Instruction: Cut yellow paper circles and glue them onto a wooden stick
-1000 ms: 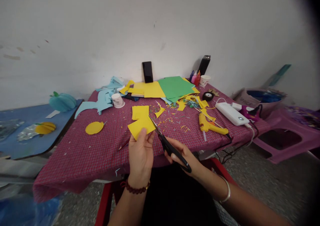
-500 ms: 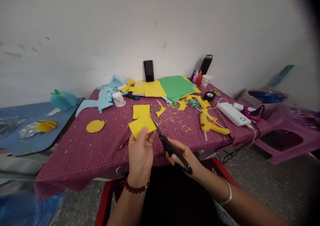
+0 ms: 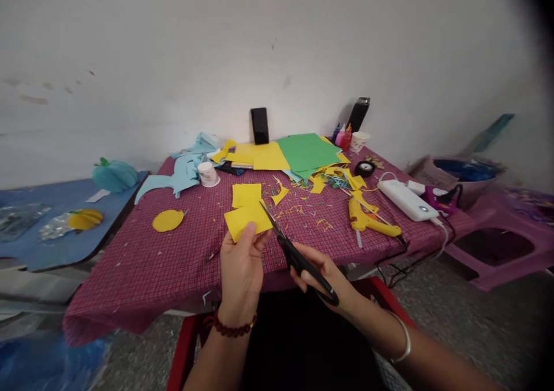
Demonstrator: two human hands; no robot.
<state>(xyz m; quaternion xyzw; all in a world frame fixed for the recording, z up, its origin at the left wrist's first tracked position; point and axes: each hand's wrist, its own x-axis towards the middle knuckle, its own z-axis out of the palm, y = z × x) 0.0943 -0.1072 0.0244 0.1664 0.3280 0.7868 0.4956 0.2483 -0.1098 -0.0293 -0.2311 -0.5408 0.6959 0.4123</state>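
Observation:
My left hand (image 3: 244,258) pinches a square piece of yellow paper (image 3: 242,219) between thumb and fingers, above the front of the table. Black-handled scissors (image 3: 298,258) are gripped in my right hand (image 3: 320,273), their blades pointing up and left at the paper's right edge. Whether the blades are closed on the paper I cannot tell. Just beyond the held piece, another yellow paper square (image 3: 246,194) lies on the cloth. Off to the left rests a round yellow paper cutout (image 3: 168,220). A pencil (image 3: 215,251) is partly visible beside my left hand.
A checked red cloth (image 3: 130,287) covers the table. Paper scraps (image 3: 318,183) and green sheets (image 3: 307,153) lie behind my hands. Rightward are a yellow glue gun (image 3: 370,221), a white power strip (image 3: 407,199) and tape (image 3: 365,168). A paper cup (image 3: 208,175) stands left; a phone (image 3: 259,126) leans on the wall.
The whole view has shifted slightly, so things appear a little lower and further right. Both hands keep their holds on the paper and scissors, with hardly any movement.

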